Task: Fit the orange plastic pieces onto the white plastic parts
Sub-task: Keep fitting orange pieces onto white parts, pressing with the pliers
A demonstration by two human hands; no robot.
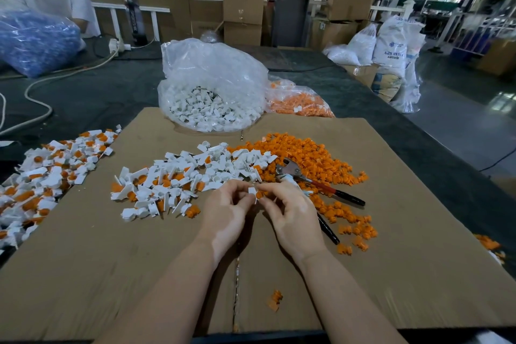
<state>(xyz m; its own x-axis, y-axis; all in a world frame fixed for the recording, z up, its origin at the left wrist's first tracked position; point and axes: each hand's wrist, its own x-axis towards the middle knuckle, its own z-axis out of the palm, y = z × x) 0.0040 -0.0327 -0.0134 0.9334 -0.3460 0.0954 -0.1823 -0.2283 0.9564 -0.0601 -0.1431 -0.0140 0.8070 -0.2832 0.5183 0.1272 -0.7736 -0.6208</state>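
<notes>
Brown cardboard sheet (391,246) covers the near part of a dark tabletop (97,92), reaching almost to its right edge. At the sheet's middle the left hand (227,208) and right hand (290,211) meet, fingers curled: together they pinch a small white plastic part (252,191) with an orange plastic piece (259,194) against it. Whether the piece is seated I cannot tell.

Just beyond the hands lies a heap of loose white parts (178,179), and to its right a heap of orange pieces (315,156). Red-and-black-handled pliers (312,180) lie across the orange heap, partly hidden behind the right hand. Off the sheet's left edge sits a pile of white parts with orange in them (47,173), cut off by the frame.

At the sheet's far edge stands an open clear bag of white parts (212,92), with a bag of orange pieces (298,102) beside it. Across the tabletop's far left corner a person in white (55,0) sits behind a blue bag (33,39), blurred. Cardboard boxes (243,11) and white sacks (391,47) fill the workshop behind.
</notes>
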